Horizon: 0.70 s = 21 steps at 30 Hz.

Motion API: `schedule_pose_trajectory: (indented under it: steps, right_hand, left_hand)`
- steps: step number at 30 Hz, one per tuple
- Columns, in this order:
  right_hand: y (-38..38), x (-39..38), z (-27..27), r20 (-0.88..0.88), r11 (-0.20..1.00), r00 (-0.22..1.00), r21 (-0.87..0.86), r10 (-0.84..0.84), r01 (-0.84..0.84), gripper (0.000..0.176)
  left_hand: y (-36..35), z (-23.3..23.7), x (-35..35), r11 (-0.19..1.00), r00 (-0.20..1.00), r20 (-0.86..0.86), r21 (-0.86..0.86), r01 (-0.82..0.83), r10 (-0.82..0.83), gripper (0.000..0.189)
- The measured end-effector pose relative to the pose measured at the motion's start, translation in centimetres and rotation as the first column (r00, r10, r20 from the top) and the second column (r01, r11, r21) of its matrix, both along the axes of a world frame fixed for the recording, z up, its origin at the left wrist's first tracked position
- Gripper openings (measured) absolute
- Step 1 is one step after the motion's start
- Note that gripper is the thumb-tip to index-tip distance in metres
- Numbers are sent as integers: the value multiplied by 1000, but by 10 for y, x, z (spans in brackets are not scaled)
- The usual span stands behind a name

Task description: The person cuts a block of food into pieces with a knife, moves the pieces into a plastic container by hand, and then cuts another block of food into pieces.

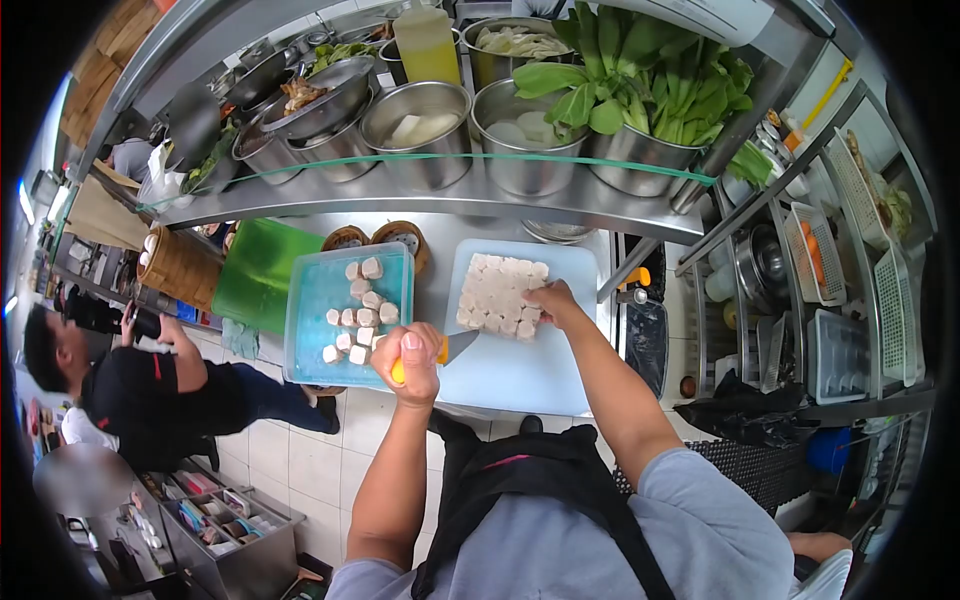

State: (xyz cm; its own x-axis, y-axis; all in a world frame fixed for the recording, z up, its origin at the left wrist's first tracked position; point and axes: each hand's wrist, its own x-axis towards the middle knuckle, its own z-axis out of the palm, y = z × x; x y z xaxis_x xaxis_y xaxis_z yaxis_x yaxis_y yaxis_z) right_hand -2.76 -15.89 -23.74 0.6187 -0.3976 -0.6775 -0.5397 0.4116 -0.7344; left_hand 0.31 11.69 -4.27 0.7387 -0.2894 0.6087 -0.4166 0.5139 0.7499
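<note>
My left hand (pixel 411 362) is closed round the yellow handle of a knife (pixel 460 345), its blade reaching right to the near left corner of a block of pale, tofu-like cubes (pixel 498 296). The block lies on a white cutting board (pixel 523 375), scored into rows of cubes. At its right edge, my right hand (pixel 553 302) has its fingers bent against the tofu, gripping cubes there; the fingertips are partly hidden. Left of the board stands a clear teal-tinted container (pixel 305 310) with several loose tofu cubes (pixel 367 317) spread over its bottom.
A steel shelf (pixel 420 200) crosses above the counter, bearing steel pots (pixel 415 125) and leafy greens (pixel 640 80). A green board (pixel 262 265) and bamboo steamers (pixel 402 237) sit behind the container. A person (pixel 150 375) stands at left. Racks with baskets (pixel 812 255) line the right.
</note>
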Motion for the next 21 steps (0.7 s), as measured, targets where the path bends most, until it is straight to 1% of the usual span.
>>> schedule_pose_trajectory:
  steps: [1, 2, 3, 4, 5, 7, 8, 10, 11, 12, 13, 14, 15, 16, 17, 18, 19, 20, 21]
  right_hand:
    - [-1, 0, -1, 2, 1000, 1000, -1, 25, -25, 52]
    - [2, 2, -5, 4, 1000, 1000, -2, 24, -24, 52]
    - [7, 5, -9, -50, 982, 998, -185, -36, 26, 58]
    - [12, 6, -14, -91, 929, 990, -364, -108, 68, 64]
    - [13, 6, -15, -84, 928, 990, -364, -115, 77, 64]
    - [15, 5, -15, -167, 818, 985, -572, -50, -56, 74]
    - [15, 2, -20, -161, 817, 985, -574, -53, -50, 74]
    - [13, -4, -31, -38, 914, 991, -393, -126, 101, 70]
    - [13, -12, -18, -34, 915, 992, -391, -123, 100, 70]
    - [13, -27, 3, 58, 974, 987, -163, -151, 159, 65]
    - [10, -39, 16, 137, 978, 970, 80, -201, 192, 61]
    - [1, -51, 10, 218, 970, 957, 192, -190, 148, 46]
    - [-6, -64, 3, 216, 969, 957, 197, -193, 151, 46]
    - [-11, -77, -3, 315, 932, 918, 338, -243, 131, 43]
    - [-17, -87, -10, 404, 878, 865, 471, -298, 83, 39]
    - [-26, -98, -20, 428, 859, 863, 511, -269, 14, 36]
    - [-34, -108, -30, 453, 833, 860, 550, -235, -62, 33]
    - [-40, -119, -33, 445, 810, 872, 577, -203, -106, 35]
    - [-40, -127, -29, 435, 783, 884, 604, -169, -147, 38]
  left_hand:
    - [0, 0, -1, 1000, 1000, 1, 0, 0, 0, 39]
    - [-1, -1, -3, 1000, 1000, 7, 4, -4, 4, 39]
    - [-3, -1, -3, 1000, 1000, 15, 7, -5, 5, 39]
    - [-3, -3, -4, 1000, 1000, 22, 8, 0, -1, 39]
    - [-4, -5, -6, 1000, 1000, 26, 22, -13, 12, 38]
    - [-3, -7, -9, 999, 999, 38, 33, -21, 20, 38]
    - [1, -7, -11, 998, 1000, 11, 54, -21, 20, 37]
    - [8, -4, -16, 997, 1000, -8, 72, -24, 25, 37]
    - [13, -1, -21, 988, 995, -8, 119, -101, 103, 36]
    - [20, 0, -26, 970, 984, -6, 167, -176, 180, 37]
    - [30, -1, -29, 969, 984, -4, 172, -176, 179, 37]
    - [45, -2, -32, 908, 952, 104, 284, -307, 289, 31]
    - [60, -4, -35, 818, 899, 224, 375, -437, 377, 27]
    - [76, -8, -39, 816, 898, 228, 377, -438, 377, 27]
    - [94, -13, -43, 722, 877, 284, 497, -481, 389, 23]
    - [111, -16, -48, 603, 851, 344, 601, -525, 398, 23]
    - [122, -13, -58, 585, 838, 357, 601, -545, 414, 23]
    - [130, -8, -73, 613, 895, 13, 724, -317, 447, 21]
    - [141, -6, -85, 657, 822, -334, 751, -63, 461, 21]
